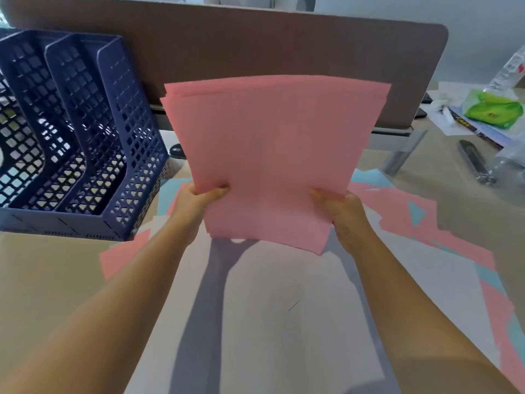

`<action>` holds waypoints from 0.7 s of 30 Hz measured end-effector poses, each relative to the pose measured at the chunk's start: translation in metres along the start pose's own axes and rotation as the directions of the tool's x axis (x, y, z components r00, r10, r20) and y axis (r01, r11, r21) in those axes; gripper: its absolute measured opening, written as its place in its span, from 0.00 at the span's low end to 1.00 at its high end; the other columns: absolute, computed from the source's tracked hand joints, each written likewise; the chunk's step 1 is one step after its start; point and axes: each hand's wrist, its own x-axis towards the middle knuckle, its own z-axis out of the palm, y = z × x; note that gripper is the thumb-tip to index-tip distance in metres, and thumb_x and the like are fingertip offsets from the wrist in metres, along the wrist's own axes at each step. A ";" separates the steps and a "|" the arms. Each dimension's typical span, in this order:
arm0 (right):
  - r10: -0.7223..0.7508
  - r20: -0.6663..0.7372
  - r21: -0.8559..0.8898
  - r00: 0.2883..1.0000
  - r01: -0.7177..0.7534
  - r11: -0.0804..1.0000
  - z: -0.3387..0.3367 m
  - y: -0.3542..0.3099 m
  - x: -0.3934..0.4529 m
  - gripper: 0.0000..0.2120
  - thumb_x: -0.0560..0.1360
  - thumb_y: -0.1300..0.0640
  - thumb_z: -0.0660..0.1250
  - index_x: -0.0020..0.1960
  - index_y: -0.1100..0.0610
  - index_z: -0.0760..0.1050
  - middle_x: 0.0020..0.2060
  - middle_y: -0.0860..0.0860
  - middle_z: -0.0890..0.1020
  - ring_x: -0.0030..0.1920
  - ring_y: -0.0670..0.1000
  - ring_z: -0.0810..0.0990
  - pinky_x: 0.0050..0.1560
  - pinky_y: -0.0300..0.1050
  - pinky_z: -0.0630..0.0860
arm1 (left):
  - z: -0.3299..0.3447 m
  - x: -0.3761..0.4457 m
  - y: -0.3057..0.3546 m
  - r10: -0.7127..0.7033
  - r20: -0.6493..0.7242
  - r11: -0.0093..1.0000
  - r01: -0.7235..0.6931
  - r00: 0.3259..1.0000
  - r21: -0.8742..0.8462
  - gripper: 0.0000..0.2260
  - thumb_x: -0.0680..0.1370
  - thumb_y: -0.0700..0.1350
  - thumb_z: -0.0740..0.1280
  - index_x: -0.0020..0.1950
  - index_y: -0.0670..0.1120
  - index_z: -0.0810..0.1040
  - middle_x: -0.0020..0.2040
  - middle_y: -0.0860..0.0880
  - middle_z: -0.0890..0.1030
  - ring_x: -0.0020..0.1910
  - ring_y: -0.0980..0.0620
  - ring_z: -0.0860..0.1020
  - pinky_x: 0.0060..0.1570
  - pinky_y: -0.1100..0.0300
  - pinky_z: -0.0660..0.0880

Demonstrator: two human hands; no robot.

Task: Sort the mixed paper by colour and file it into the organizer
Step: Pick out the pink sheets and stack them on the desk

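Though seemingly pinched by both hands (338,206), pink stack (272,155) (fingers hidden behind).

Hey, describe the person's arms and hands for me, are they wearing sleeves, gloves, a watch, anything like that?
Nothing is worn that shows. Both forearms are bare from the frame's lower edge up to the wrists, with no sleeves in view. The left hand and right hand have no gloves, and no watch, bracelet or ring is visible on the parts that show.
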 end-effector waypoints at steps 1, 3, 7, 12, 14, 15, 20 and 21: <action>-0.008 -0.009 0.006 1.000 0.008 1.000 0.002 0.001 0.002 0.08 0.70 0.63 0.71 0.44 0.52 0.77 0.36 0.45 0.82 0.38 0.46 0.79 0.44 0.41 0.76 | 0.003 0.002 -0.001 0.002 -0.001 1.000 -0.002 1.000 -0.018 0.12 0.61 0.41 0.69 0.43 0.50 0.78 0.33 0.59 0.83 0.37 0.60 0.80 0.47 0.60 0.75; -0.033 -0.009 0.036 0.999 0.033 0.999 0.005 -0.003 0.005 0.09 0.69 0.64 0.72 0.42 0.52 0.77 0.33 0.43 0.82 0.36 0.44 0.79 0.41 0.38 0.75 | 0.009 0.006 -0.001 0.016 0.005 0.998 -0.016 1.000 -0.056 0.14 0.60 0.39 0.70 0.44 0.49 0.78 0.34 0.58 0.84 0.36 0.60 0.81 0.47 0.60 0.76; -0.073 0.029 0.036 0.997 0.072 0.997 -0.005 -0.010 0.008 0.12 0.61 0.59 0.74 0.44 0.53 0.78 0.33 0.42 0.83 0.36 0.44 0.81 0.40 0.37 0.78 | 0.009 0.011 0.004 0.057 0.016 0.996 -0.056 0.998 -0.071 0.15 0.61 0.39 0.70 0.46 0.49 0.78 0.37 0.58 0.84 0.40 0.58 0.82 0.45 0.63 0.77; -0.091 0.025 0.029 0.996 0.090 0.996 -0.011 -0.005 0.008 0.12 0.70 0.71 0.67 0.43 0.54 0.78 0.31 0.42 0.83 0.33 0.41 0.80 0.38 0.36 0.77 | 0.007 0.011 0.002 0.063 0.031 0.994 -0.060 0.998 -0.093 0.16 0.61 0.38 0.70 0.47 0.48 0.78 0.38 0.57 0.85 0.39 0.60 0.82 0.43 0.65 0.77; -0.093 -0.011 0.055 0.996 0.094 0.994 -0.005 -0.003 0.007 0.14 0.69 0.72 0.68 0.41 0.52 0.76 0.28 0.40 0.82 0.30 0.39 0.80 0.37 0.34 0.77 | 0.012 0.011 0.001 0.059 0.028 0.992 -0.056 0.998 -0.110 0.16 0.60 0.37 0.70 0.45 0.48 0.78 0.37 0.57 0.84 0.38 0.58 0.82 0.43 0.63 0.77; -0.095 -0.017 0.062 0.995 0.095 0.993 -0.002 -0.004 0.006 0.14 0.69 0.71 0.68 0.41 0.52 0.76 0.27 0.40 0.82 0.30 0.38 0.79 0.37 0.34 0.77 | 0.014 0.011 0.002 0.060 0.025 0.992 -0.057 0.998 -0.113 0.15 0.60 0.37 0.69 0.45 0.48 0.78 0.36 0.57 0.84 0.39 0.57 0.82 0.44 0.62 0.76; -0.145 0.011 0.067 0.989 0.144 0.987 -0.008 -0.025 0.001 0.11 0.66 0.68 0.72 0.39 0.54 0.79 0.29 0.41 0.83 0.36 0.44 0.81 0.45 0.41 0.77 | 0.010 0.008 0.020 0.142 0.069 0.988 -0.137 0.987 -0.071 0.15 0.61 0.38 0.70 0.46 0.49 0.78 0.37 0.58 0.84 0.40 0.58 0.81 0.47 0.62 0.77; -0.163 0.035 0.066 0.986 0.160 0.985 -0.010 -0.032 -0.001 0.09 0.63 0.66 0.75 0.38 0.54 0.81 0.30 0.42 0.83 0.36 0.44 0.81 0.46 0.42 0.78 | 0.008 0.008 0.025 0.163 0.073 0.985 -0.159 0.984 -0.065 0.17 0.59 0.38 0.71 0.46 0.49 0.78 0.38 0.58 0.84 0.41 0.59 0.82 0.47 0.63 0.77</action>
